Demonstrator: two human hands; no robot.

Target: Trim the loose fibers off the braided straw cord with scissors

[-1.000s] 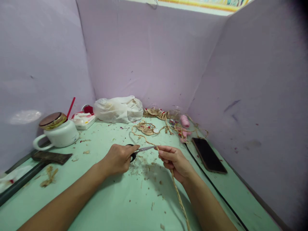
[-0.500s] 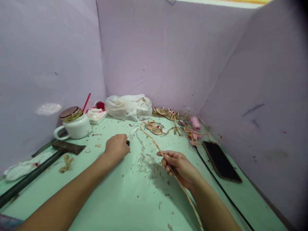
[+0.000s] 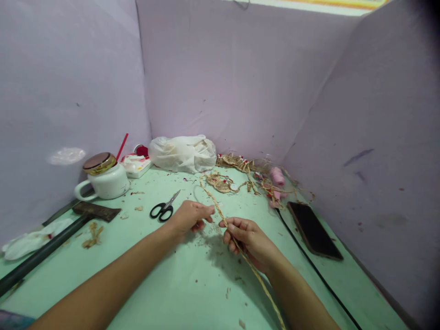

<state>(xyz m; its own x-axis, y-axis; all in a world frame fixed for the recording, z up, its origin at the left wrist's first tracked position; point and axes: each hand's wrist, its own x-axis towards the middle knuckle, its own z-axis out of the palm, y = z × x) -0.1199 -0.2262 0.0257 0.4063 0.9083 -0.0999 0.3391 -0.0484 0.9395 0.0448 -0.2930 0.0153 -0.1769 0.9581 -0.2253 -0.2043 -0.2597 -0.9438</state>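
My right hand (image 3: 250, 239) pinches a braided straw cord (image 3: 258, 277) between thumb and fingers. The cord runs from the front of the table up through that hand and on towards a coiled straw piece with red beads (image 3: 222, 182). My left hand (image 3: 193, 215) is just left of the cord, thumb and fingers loosely extended, with nothing visible in it; a small gap seems to separate it from the cord. Black-handled scissors (image 3: 167, 205) lie on the table left of my left hand, blades pointing away.
On the left stand a lidded white mug (image 3: 109, 185) and a hammer (image 3: 96, 211). A plastic bag (image 3: 184, 153) rests against the back wall. Pink thread (image 3: 277, 176) sits at the back right, near a phone (image 3: 314, 230) and a black cable (image 3: 307, 261). Straw scraps dot the green tabletop.
My left hand has let go of the scissors, now lying on the table, and has moved right towards the cord. My right hand keeps its pinch, almost in place.
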